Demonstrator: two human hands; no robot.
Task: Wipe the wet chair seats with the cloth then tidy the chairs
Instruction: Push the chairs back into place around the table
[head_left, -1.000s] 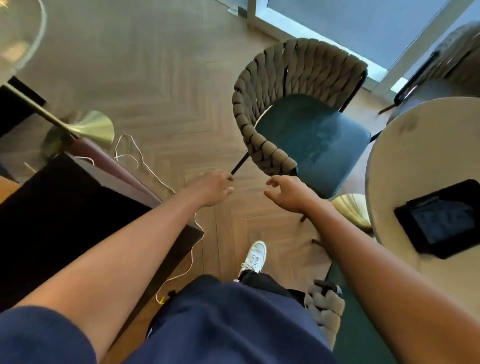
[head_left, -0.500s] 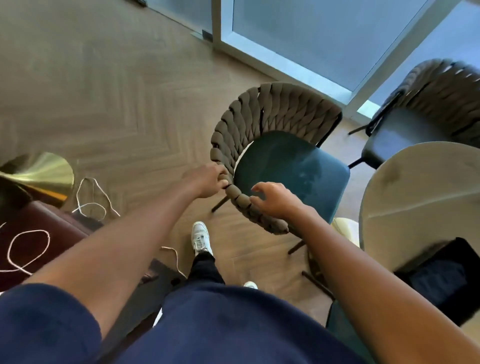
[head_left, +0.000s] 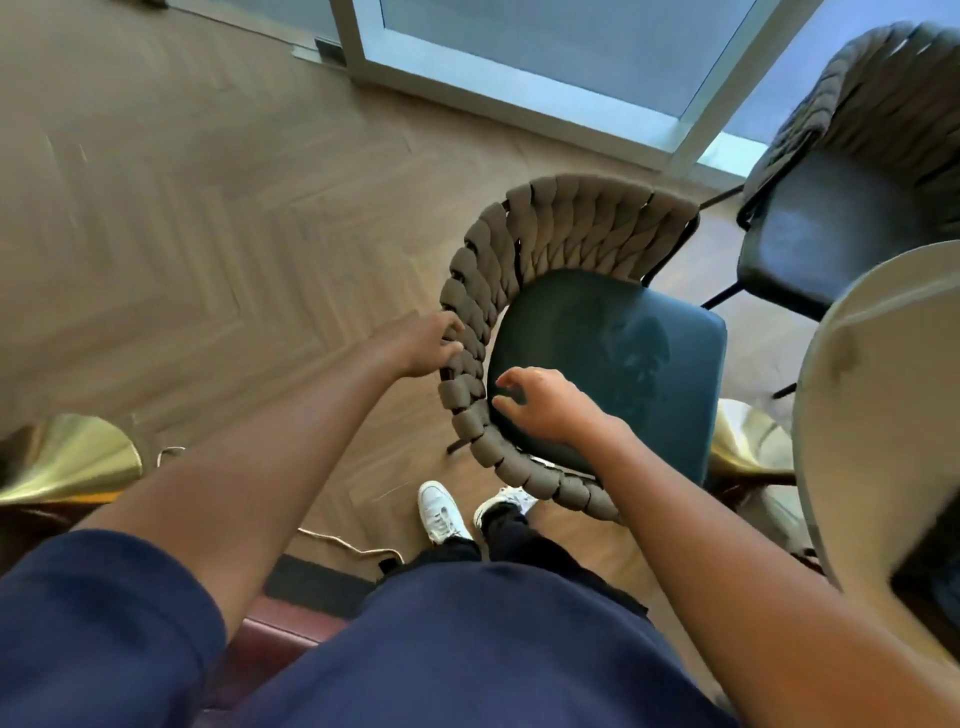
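1. Left hand (head_left: 423, 343) is stretched out at about 10 o'clock from the body, arm nearly straight, and its grip is grasping the woven backrest (head_left: 524, 249) of the teal chair (head_left: 608, 358) from the outside, fingers curled onto the straps
2. Right hand (head_left: 545, 405) reaches in at roughly 12 o'clock, wrist bent a bit, hanging over the near edge of the seat just inside the backrest. Fingers are loosely curled with nothing in them, so that grip is released. Can't tell if the fingertips actually touch the straps
3. The teal chair sits dead centre on the herringbone floor (head_left: 182, 223), seat showing darker blotchy patches toward 2 o'clock
4. Second chair (head_left: 831, 239) with a dark seat is up at 2 o'clock, near the round worktop (head_left: 872, 415) at 3 o'clock
5. White sneakers (head_left: 441, 512) are planted just below the backrest
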